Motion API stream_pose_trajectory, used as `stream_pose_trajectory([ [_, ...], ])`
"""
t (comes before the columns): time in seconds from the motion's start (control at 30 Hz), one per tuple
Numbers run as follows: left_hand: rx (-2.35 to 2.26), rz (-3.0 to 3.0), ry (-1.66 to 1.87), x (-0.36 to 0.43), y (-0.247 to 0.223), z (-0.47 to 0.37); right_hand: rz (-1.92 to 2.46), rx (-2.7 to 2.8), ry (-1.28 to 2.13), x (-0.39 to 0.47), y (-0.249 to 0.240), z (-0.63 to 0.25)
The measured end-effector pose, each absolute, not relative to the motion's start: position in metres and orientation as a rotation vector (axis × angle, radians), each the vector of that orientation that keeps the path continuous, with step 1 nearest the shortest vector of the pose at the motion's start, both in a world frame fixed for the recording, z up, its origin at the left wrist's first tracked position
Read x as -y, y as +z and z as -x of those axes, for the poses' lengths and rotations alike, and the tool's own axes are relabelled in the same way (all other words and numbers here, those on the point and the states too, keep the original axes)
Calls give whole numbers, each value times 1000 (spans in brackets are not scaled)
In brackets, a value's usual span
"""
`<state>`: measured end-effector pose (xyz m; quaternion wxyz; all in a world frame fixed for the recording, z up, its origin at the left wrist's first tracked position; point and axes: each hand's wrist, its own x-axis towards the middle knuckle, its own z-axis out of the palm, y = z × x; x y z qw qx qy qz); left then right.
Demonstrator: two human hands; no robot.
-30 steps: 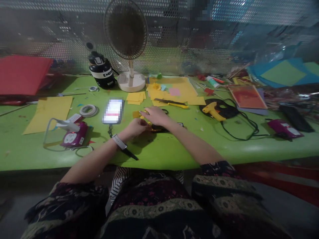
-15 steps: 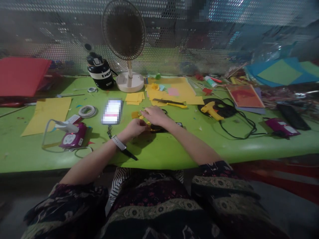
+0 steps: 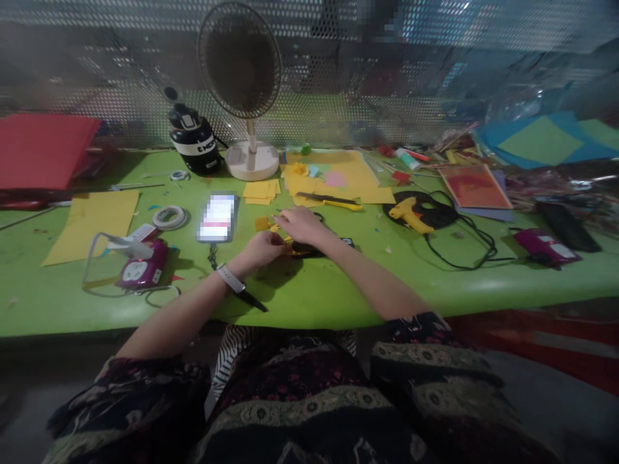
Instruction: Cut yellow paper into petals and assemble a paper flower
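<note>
Near the middle of the green table, my left hand (image 3: 264, 250) has its fingers pinched together at a small yellow piece. What exactly lies between those fingertips is too small to make out. My right hand (image 3: 300, 225) is just beside it, bent over small yellow bits, its fingers closed on something hidden. Under and behind the right hand lies a black object (image 3: 314, 250), partly covered by the hand. A small orange-yellow paper piece (image 3: 262, 223) rests beyond my fingertips.
Behind are yellow paper squares (image 3: 261, 191), a yellow cutter (image 3: 333, 202) and a fan (image 3: 252, 161). A phone (image 3: 217, 218), tape roll (image 3: 169, 218) and purple power strip (image 3: 140, 267) lie left. A yellow glue gun (image 3: 412, 215) with a looping cable lies right.
</note>
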<state>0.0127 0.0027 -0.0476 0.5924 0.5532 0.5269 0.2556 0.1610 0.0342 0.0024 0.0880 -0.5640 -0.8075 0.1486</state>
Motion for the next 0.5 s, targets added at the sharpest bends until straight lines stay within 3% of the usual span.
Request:
stream_pose_trajectory([
  [0.5, -1266, -1331, 584, -2, -47, -13, 1676, 2409, 432, -34, 2, -162],
])
